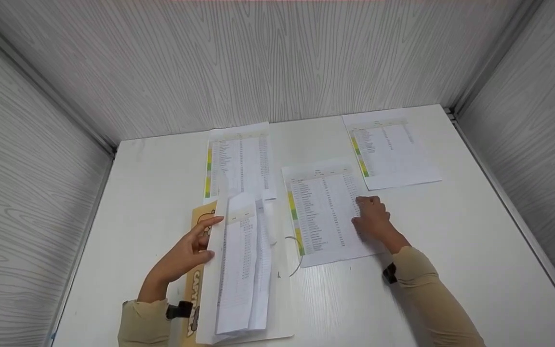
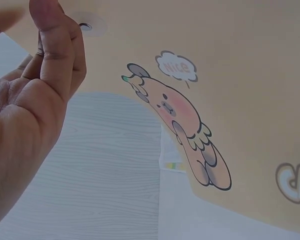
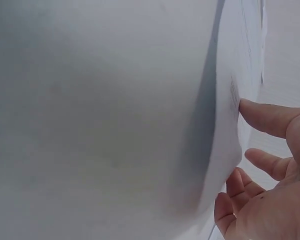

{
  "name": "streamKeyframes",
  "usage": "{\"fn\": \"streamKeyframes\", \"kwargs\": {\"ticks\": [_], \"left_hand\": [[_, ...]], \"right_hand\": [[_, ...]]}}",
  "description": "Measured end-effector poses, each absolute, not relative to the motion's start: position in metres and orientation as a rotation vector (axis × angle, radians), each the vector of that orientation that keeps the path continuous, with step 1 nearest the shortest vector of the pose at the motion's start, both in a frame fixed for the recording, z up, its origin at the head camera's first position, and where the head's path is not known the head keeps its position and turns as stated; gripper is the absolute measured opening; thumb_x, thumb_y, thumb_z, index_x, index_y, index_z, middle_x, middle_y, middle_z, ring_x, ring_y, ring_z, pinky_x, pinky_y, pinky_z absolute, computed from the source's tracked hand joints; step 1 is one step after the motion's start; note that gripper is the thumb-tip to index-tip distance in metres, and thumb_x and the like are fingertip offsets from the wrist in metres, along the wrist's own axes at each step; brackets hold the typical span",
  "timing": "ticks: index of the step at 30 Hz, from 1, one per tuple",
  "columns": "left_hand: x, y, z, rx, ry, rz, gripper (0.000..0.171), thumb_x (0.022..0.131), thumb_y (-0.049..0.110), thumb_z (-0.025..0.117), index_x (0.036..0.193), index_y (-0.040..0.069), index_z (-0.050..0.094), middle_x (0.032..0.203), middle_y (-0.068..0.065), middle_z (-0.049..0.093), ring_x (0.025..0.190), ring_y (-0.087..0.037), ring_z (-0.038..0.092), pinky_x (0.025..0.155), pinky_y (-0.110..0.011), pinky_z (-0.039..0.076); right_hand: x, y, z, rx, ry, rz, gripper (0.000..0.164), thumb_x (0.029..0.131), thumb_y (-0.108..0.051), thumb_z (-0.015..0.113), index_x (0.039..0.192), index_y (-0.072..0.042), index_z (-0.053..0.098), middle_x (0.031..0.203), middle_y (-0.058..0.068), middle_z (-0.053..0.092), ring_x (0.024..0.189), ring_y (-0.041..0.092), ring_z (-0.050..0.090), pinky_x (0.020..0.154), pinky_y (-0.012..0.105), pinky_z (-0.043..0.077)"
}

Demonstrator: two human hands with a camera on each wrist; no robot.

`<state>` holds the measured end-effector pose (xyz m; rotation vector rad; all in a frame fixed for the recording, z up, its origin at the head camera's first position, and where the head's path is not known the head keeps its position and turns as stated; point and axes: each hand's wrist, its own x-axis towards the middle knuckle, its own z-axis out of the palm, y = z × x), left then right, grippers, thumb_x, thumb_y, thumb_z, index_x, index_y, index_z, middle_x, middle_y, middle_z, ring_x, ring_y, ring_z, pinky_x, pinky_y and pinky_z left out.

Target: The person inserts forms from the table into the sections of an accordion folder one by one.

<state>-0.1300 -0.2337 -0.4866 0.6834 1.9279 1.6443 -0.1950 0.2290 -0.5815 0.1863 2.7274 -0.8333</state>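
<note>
Left hand (image 1: 181, 253), fingers bent, thumb apart; right hand (image 1: 373, 217) palm down, fingers bent; sleeved forearms (image 1: 431, 289) extended.

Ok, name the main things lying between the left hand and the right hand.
Between the left hand and the right hand, the head view shows the open folder, the papers in it and one printed sheet.

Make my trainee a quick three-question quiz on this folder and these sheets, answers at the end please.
1. In the head view, which loose sheet is the right grip at: A, left; B, middle; C, right?
2. True or false: the folder is closed.
3. Fill in: the speech bubble on the folder reads "____".

Key: 1 B, the middle sheet; 2 false, pages show inside; 3 Nice.
</note>
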Motion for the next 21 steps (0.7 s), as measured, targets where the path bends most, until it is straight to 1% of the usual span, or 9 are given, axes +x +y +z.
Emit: {"fn": "streamKeyframes", "kwargs": {"ticks": [3,5,8,10,11,13,16,18,21], "left_hand": [[-0.129,-0.234,-0.487,0.687,1.918,1.655,0.072,0.09,-0.006,0.049,0.153,0.008,0.016,0.125,-0.042,0.049,0.094,-0.021,0.067,0.072,-0.031,0.056],[-0.129,-0.235,-0.488,0.685,1.916,1.661,0.072,0.09,-0.006,0.049,0.153,0.01,0.017,0.126,-0.042,0.049,0.094,-0.02,0.067,0.072,-0.031,0.056],[-0.129,-0.235,-0.487,0.676,1.917,1.665,0.073,0.09,-0.007,0.049,0.153,0.011,0.018,0.127,-0.042,0.048,0.097,-0.025,0.067,0.073,-0.031,0.056],[-0.128,-0.235,-0.487,0.666,1.924,1.663,0.073,0.09,-0.006,0.049,0.153,0.011,0.018,0.128,-0.042,0.048,0.098,-0.028,0.066,0.074,-0.031,0.055],[-0.128,-0.235,-0.487,0.663,1.928,1.661,0.072,0.09,-0.006,0.05,0.153,0.013,0.019,0.128,-0.041,0.048,0.099,-0.029,0.065,0.074,-0.031,0.056],[-0.128,-0.235,-0.486,0.658,1.934,1.657,0.072,0.09,-0.005,0.05,0.153,0.012,0.019,0.129,-0.041,0.048,0.099,-0.029,0.065,0.074,-0.032,0.056],[-0.128,-0.236,-0.486,0.661,1.94,1.655,0.072,0.09,-0.005,0.05,0.153,0.008,0.017,0.128,-0.041,0.048,0.098,-0.028,0.066,0.073,-0.032,0.056],[-0.128,-0.237,-0.486,0.665,1.936,1.658,0.072,0.09,-0.005,0.05,0.153,0.005,0.015,0.128,-0.042,0.048,0.098,-0.028,0.066,0.072,-0.032,0.056],[-0.128,-0.238,-0.485,0.666,1.934,1.663,0.073,0.089,-0.005,0.05,0.152,0.003,0.014,0.127,-0.04,0.049,0.098,-0.025,0.066,0.073,-0.031,0.056]], "right_hand": [[-0.194,0.23,-0.581,0.168,2.682,-0.908,0.068,0.091,-0.014,0.06,0.15,-0.006,0.027,0.144,0.028,0.025,0.125,0.042,0.038,0.106,0.06,0.03],[-0.193,0.232,-0.581,0.14,2.655,-0.962,0.069,0.092,-0.012,0.059,0.152,-0.007,0.024,0.14,0.029,0.027,0.119,0.039,0.041,0.105,0.057,0.034],[-0.194,0.234,-0.581,0.084,2.649,-0.979,0.07,0.091,-0.01,0.06,0.152,-0.008,0.024,0.133,0.029,0.034,0.11,0.034,0.046,0.102,0.052,0.039],[-0.195,0.237,-0.58,0.056,2.651,-0.982,0.07,0.09,-0.009,0.061,0.151,-0.007,0.026,0.133,0.03,0.039,0.111,0.035,0.047,0.101,0.052,0.039],[-0.196,0.239,-0.58,0.047,2.647,-0.985,0.07,0.09,-0.008,0.061,0.151,-0.007,0.026,0.135,0.03,0.04,0.113,0.036,0.047,0.102,0.053,0.038],[-0.197,0.243,-0.581,0.035,2.633,-1.005,0.069,0.091,-0.008,0.06,0.151,-0.007,0.026,0.143,0.028,0.039,0.121,0.038,0.047,0.105,0.054,0.036],[-0.198,0.25,-0.581,0.04,2.572,-1.08,0.067,0.093,-0.011,0.058,0.152,-0.01,0.026,0.149,0.026,0.036,0.126,0.038,0.047,0.105,0.053,0.037],[-0.198,0.256,-0.582,0.027,2.533,-1.138,0.065,0.094,-0.014,0.057,0.152,-0.013,0.027,0.149,0.024,0.038,0.124,0.037,0.05,0.101,0.049,0.041],[-0.197,0.264,-0.581,-0.083,2.441,-1.3,0.065,0.095,-0.012,0.055,0.153,-0.011,0.025,0.144,0.025,0.043,0.115,0.035,0.057,0.09,0.04,0.047]]}}
